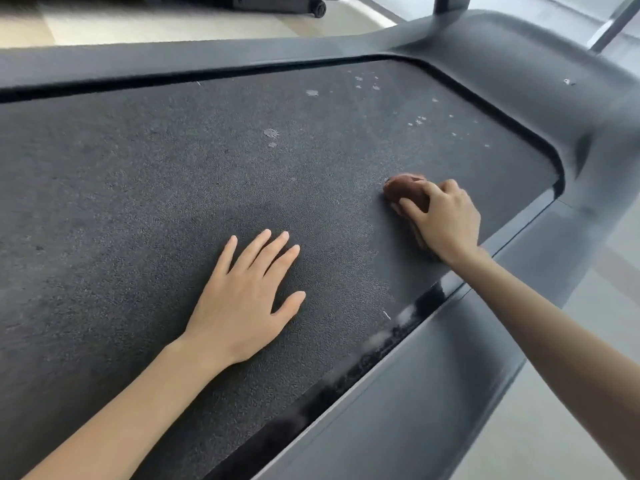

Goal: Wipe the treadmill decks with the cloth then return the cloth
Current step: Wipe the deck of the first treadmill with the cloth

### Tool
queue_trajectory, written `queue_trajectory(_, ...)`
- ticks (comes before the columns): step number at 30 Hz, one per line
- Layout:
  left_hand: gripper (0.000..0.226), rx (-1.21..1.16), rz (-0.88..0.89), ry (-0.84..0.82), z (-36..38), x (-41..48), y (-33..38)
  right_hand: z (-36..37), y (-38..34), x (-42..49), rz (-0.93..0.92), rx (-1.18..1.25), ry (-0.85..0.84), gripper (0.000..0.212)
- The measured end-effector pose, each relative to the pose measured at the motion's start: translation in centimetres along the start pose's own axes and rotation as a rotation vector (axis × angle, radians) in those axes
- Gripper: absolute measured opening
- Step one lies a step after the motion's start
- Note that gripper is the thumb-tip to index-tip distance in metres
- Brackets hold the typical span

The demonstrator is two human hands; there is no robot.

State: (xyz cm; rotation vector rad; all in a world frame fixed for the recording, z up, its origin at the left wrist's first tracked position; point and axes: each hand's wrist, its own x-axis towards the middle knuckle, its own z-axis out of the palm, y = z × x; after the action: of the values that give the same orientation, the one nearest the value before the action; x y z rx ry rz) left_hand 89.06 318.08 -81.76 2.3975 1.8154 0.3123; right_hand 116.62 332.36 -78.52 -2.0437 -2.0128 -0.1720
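The left hand (242, 299) lies flat on the treadmill deck (138, 188); to its right, the right hand (446, 220) presses the cloth (405, 190) onto the deck.

floor (173, 29): pale, glossy; wheeled base (277, 3): dark, far side; light: bright, diffuse

We count one deck (138, 202), with two rails: one at 11 o'clock (173, 64), one at 5 o'clock (433, 375). There are two hands: the left hand (242, 299) at 7 o'clock, the right hand (446, 220) at 3 o'clock. One cloth (405, 188) sits at 2 o'clock. We make out three larger pale spots (311, 92) toward 12 o'clock; the smaller ones at 1 o'clock are too fine to count. One post (446, 3) stands at 1 o'clock. At 12 o'clock we see one second machine (270, 1), showing one wheel (319, 9).
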Motion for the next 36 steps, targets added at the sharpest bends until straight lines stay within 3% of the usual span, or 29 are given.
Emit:
queue_trajectory(4,0.068,0.017,-0.024,-0.021,-0.5,0.1,0.4,-0.4,-3.8,-5.7,-0.386,0.034,0.052,0.044)
queue_trajectory(8,0.066,0.020,-0.037,-0.033,-0.6,0.1,0.4,-1.0,-2.3,-7.8,-0.653,0.129,0.035,0.044)
queue_trajectory(11,0.065,0.011,-0.044,-0.043,-0.8,0.2,0.6,-1.1,1.2,-4.5,-0.570,0.155,-0.020,0.044)
queue_trajectory(14,0.065,0.019,-0.060,-0.050,-0.8,0.1,0.7,-0.5,4.5,1.1,-0.371,0.039,-0.046,0.045)
queue_trajectory(18,0.064,-0.004,-0.083,-0.051,-1.0,0.1,1.0,0.3,4.1,5.6,-0.064,0.084,-0.093,0.048)
queue_trajectory(20,0.063,-0.004,-0.092,-0.041,-1.1,0.1,1.2,0.8,1.0,5.0,-0.089,0.104,-0.068,0.049)
queue_trajectory(25,0.062,-0.005,-0.142,0.044,-1.0,-0.1,1.4,1.2,-8.4,-0.1,-0.507,0.182,-0.041,0.043)
queue_trajectory(29,0.061,-0.048,-0.267,0.161,-0.9,-0.3,1.1,0.5,-6.7,-3.1,-0.678,0.215,0.020,0.042)
queue_trajectory(32,0.064,-0.053,-0.326,0.149,-0.6,-0.3,0.6,0.2,-2.0,-1.5,-0.575,0.117,0.049,0.040)
queue_trajectory(36,0.068,-0.039,-0.333,0.110,-0.5,0.0,0.6,0.7,-1.4,5.1,-0.247,-0.011,-0.047,0.046)
